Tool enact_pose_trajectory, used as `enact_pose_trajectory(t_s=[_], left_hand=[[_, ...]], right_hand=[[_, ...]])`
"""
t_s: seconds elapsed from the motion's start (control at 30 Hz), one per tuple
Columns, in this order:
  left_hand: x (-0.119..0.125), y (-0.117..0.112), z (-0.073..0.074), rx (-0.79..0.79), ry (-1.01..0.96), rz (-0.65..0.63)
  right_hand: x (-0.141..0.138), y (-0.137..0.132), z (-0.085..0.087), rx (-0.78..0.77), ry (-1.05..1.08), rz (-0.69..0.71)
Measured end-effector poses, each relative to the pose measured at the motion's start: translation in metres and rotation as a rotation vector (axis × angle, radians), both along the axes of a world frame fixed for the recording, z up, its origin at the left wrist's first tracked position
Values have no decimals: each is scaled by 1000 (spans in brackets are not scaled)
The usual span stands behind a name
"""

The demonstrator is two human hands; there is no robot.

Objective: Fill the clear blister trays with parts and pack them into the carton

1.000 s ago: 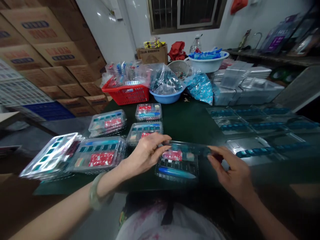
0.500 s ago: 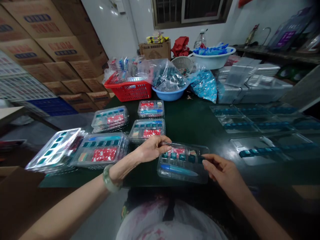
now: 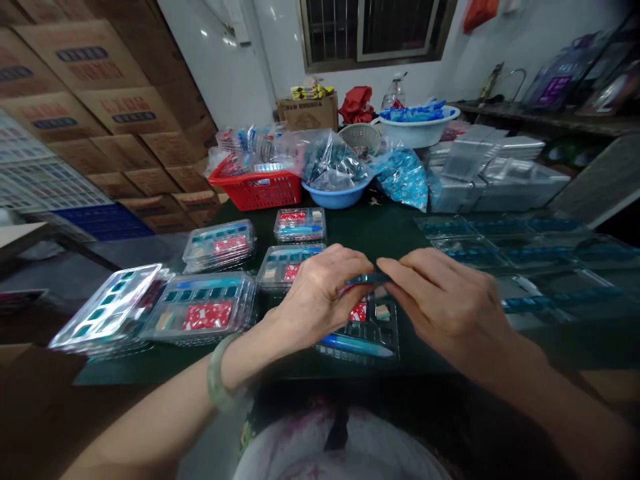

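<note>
Between my left hand (image 3: 327, 287) and my right hand (image 3: 440, 287) is a strip of teal squares (image 3: 369, 279), seen nearly edge-on. The fingers of both hands are closed on its two ends, so most of it is hidden. Right below lies a clear plastic case (image 3: 390, 347) on the dark green table. Inside the case I see a blue pen (image 3: 355, 345), a red patterned piece (image 3: 358, 311) and a small striped block (image 3: 383, 312). Its row of square hollows shows dark, partly covered by my hands.
Filled clear cases (image 3: 200, 310) are stacked at the left. More open cases with teal strips (image 3: 545, 303) lie at the right. Behind stand a red basket (image 3: 265, 193), a blue basin (image 3: 337, 197) and stacked clear boxes (image 3: 520, 190). Cartons (image 3: 130, 107) rise at the far left.
My hands have moved from the case's edges to above it, closer together. The teal strip has come up out of the case and is now between my fingers.
</note>
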State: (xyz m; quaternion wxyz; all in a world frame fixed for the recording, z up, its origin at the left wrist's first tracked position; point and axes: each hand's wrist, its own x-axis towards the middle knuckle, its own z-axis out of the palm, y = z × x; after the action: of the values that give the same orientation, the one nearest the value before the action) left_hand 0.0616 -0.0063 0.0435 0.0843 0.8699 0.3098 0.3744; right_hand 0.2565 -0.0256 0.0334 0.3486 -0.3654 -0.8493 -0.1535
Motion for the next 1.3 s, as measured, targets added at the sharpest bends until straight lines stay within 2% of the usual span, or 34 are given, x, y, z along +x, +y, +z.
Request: enact_pose_trajectory(t_s=[0.07, 0.17, 0.23, 0.33, 0.4, 0.47, 0.53, 0.63, 0.7, 0.8, 0.93, 1.0, 1.2, 1.23, 1.3], left_hand=[[5, 0, 2, 1, -115, 16], [5, -1, -4, -42, -347, 131], [4, -5, -13, -133, -522, 196], [6, -15, -31, -374, -782, 186], [7, -22, -45, -555, -926, 152], [8, -31, -59, -717, -1031, 160], [7, -40, -73, -879, -1113, 214], [4, -54, -92, -1116, -1236, 301], [3, -61, -101, -1213, -1300, 342], [-3, -68, -106, -1323, -1233, 335], [-22, -71, -103, -1488, -933, 306], [-33, -73, -101, -1501, -796, 324], [-55, -84, -99, -1321, -368, 438], [-56, -87, -101, -1229, -314, 468], [-56, -93, -107, -946, -218, 507]], right_hand=[[-2, -2, 0, 53, 156, -51], [0, -5, -20, 50, 520, -196], [1, -6, -43, -127, 710, -224], [0, -4, -73, -519, 897, -136], [1, -3, -84, -628, 979, -122], [2, -2, -88, -628, 988, -161], [3, -1, -89, -618, 900, -180], [4, 7, -96, -620, 733, -132], [3, 18, -106, -655, 674, -80], [3, 38, -124, -751, 623, -30], [-1, 54, -140, -847, 562, 12], [-5, 56, -143, -856, 534, 49], [-17, 56, -147, -861, 484, 142], [-18, 57, -149, -874, 486, 165], [-18, 58, -151, -902, 499, 210]])
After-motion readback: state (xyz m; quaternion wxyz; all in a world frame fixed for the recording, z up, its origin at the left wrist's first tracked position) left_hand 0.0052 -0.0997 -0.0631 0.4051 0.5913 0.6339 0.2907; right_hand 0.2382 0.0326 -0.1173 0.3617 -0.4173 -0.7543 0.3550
